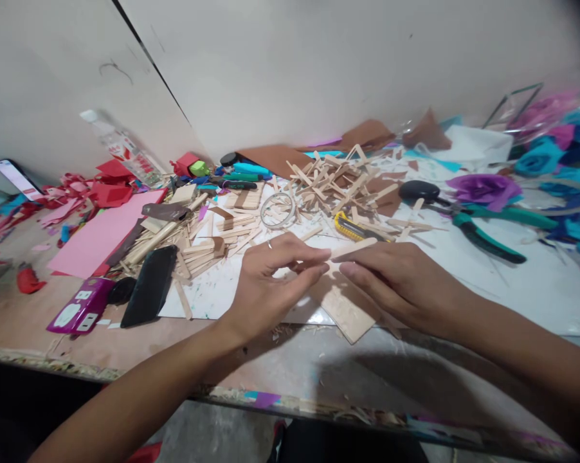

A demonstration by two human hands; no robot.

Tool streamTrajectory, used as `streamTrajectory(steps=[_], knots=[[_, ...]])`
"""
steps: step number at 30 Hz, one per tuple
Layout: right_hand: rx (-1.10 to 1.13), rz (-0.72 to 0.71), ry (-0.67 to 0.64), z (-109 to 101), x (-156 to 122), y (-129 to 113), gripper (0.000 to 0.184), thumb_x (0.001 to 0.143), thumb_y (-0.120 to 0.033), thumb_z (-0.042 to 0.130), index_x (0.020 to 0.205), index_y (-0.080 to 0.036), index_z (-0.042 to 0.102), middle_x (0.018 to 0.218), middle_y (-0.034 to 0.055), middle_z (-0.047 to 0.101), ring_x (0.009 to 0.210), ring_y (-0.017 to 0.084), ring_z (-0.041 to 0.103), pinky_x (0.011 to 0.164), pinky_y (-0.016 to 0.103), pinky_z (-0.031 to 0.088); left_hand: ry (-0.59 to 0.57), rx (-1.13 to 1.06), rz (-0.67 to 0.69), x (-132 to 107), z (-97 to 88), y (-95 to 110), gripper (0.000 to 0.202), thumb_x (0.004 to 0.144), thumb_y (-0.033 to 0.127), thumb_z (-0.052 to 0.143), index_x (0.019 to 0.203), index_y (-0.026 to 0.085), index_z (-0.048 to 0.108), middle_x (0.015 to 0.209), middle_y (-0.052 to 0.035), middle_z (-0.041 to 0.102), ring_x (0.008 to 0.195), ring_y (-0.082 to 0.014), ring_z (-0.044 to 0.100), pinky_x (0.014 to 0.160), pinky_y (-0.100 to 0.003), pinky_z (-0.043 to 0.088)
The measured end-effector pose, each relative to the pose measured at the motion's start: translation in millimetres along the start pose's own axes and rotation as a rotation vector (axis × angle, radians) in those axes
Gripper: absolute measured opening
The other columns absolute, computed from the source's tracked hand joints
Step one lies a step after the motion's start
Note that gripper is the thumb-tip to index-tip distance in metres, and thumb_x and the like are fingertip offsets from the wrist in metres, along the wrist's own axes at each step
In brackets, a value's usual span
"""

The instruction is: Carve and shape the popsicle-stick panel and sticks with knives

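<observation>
My left hand (271, 280) and my right hand (396, 283) meet at the middle of the table. Together they pinch a wooden craft stick (355, 247) that sticks out above my right fingers. Under both hands lies a flat panel of glued sticks (345, 312), resting at the front edge of a white work mat (512, 283). A ring shows on one left finger. Behind my hands a big heap of loose craft sticks (333, 177) is spread out.
A yellow utility knife (350, 226), a tape roll (277, 210), green pliers (483, 235) and paper flowers (492, 190) lie behind and right. To the left sit stacked sticks (203, 247), a black pouch (150, 286), a purple power strip (80, 307), pink paper (97, 235), a bottle (126, 151) and a phone (17, 179).
</observation>
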State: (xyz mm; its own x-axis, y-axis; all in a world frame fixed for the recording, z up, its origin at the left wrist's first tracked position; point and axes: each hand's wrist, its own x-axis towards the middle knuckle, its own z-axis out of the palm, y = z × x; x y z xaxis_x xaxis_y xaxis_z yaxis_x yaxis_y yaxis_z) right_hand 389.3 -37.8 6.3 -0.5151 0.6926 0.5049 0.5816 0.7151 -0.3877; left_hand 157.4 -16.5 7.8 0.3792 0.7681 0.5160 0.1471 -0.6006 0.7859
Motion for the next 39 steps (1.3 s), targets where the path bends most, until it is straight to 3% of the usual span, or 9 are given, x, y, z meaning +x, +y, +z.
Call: streamTrajectory(steps=[5,10,14,19,25,28,31,39], knots=[[0.02,0.022,-0.021,0.4,-1.7,-1.7,0.033,0.111,-0.029,0.045,0.107,-0.016,0.075,0.1,0.0098,0.081,0.083,0.021,0.074,0.072,0.032,0.051,-0.048,-0.091,-0.057,0.9,0.8,-0.3,0.013,0.089,0.018,0.083,0.098,0.027,0.086,0.09,-0.0047,0.077,0.086,-0.0149,0.071,0.072,-0.027,0.058],[0.058,0.095,-0.071,-0.7,-2.7,-4.0,0.037,0.112,-0.032,0.041,0.105,-0.016,0.074,0.101,0.01,0.08,0.085,0.021,0.073,0.073,0.033,0.049,-0.039,-0.329,-0.259,4.6,3.4,-1.1,0.007,0.084,0.02,0.088,0.09,0.024,0.086,0.09,-0.0048,0.075,0.076,-0.0121,0.071,0.06,-0.022,0.061],[0.121,0.166,-0.111,-2.3,-1.3,-7.6,0.042,0.113,-0.035,0.038,0.092,-0.017,0.069,0.084,0.0062,0.074,0.073,0.018,0.066,0.068,0.031,0.044,-0.069,-0.415,-0.3,6.4,4.2,-0.6,0.006,0.082,0.017,0.088,0.085,0.022,0.085,0.09,-0.0047,0.074,0.072,-0.0102,0.069,0.057,-0.019,0.062],[0.241,0.229,-0.119,-5.6,1.4,-15.3,0.043,0.111,-0.033,0.041,0.074,-0.02,0.057,0.061,-0.0019,0.056,0.052,0.011,0.047,0.056,0.029,0.034,-0.101,-0.441,-0.319,5.6,3.4,-1.7,0.007,0.081,0.019,0.09,0.087,0.021,0.085,0.091,-0.006,0.077,0.072,-0.0117,0.071,0.061,-0.021,0.064],[0.447,0.386,-0.201,-7.3,3.4,-19.9,0.054,0.11,-0.033,0.038,0.059,-0.021,0.052,0.047,-0.0043,0.048,0.044,0.011,0.044,0.051,0.028,0.035,-0.148,-0.659,-0.634,5.3,6.8,-3.1,0.015,0.079,0.028,0.092,0.089,0.02,0.085,0.074,-0.0045,0.077,0.055,-0.0112,0.068,0.055,-0.023,0.063],[0.471,0.449,-0.224,-6.0,1.7,-19.4,0.052,0.108,-0.034,0.041,0.062,-0.02,0.059,0.049,-0.0046,0.051,0.045,0.01,0.045,0.051,0.028,0.036,-0.147,-0.75,-0.724,7.1,9.1,-0.5,0.015,0.077,0.026,0.094,0.086,0.019,0.084,0.07,-0.0034,0.076,0.053,-0.0111,0.067,0.052,-0.023,0.063],[0.473,0.471,-0.235,-5.3,0.1,-20.6,0.048,0.107,-0.032,0.041,0.068,-0.02,0.065,0.049,-0.0053,0.05,0.045,0.01,0.043,0.051,0.027,0.035,-0.13,-0.797,-0.759,8.2,9.5,1.4,0.014,0.077,0.022,0.094,0.086,0.017,0.084,0.071,-0.0026,0.075,0.054,-0.0102,0.068,0.051,-0.02,0.062],[0.493,0.527,-0.213,-4.1,-0.3,-22.9,0.045,0.105,-0.03,0.043,0.066,-0.02,0.062,0.049,-0.0048,0.05,0.044,0.01,0.043,0.05,0.028,0.034,-0.128,-0.782,-0.743,8.7,8.4,1.1,0.017,0.075,0.025,0.095,0.085,0.017,0.084,0.07,-0.0033,0.076,0.052,-0.01,0.067,0.051,-0.02,0.062]])
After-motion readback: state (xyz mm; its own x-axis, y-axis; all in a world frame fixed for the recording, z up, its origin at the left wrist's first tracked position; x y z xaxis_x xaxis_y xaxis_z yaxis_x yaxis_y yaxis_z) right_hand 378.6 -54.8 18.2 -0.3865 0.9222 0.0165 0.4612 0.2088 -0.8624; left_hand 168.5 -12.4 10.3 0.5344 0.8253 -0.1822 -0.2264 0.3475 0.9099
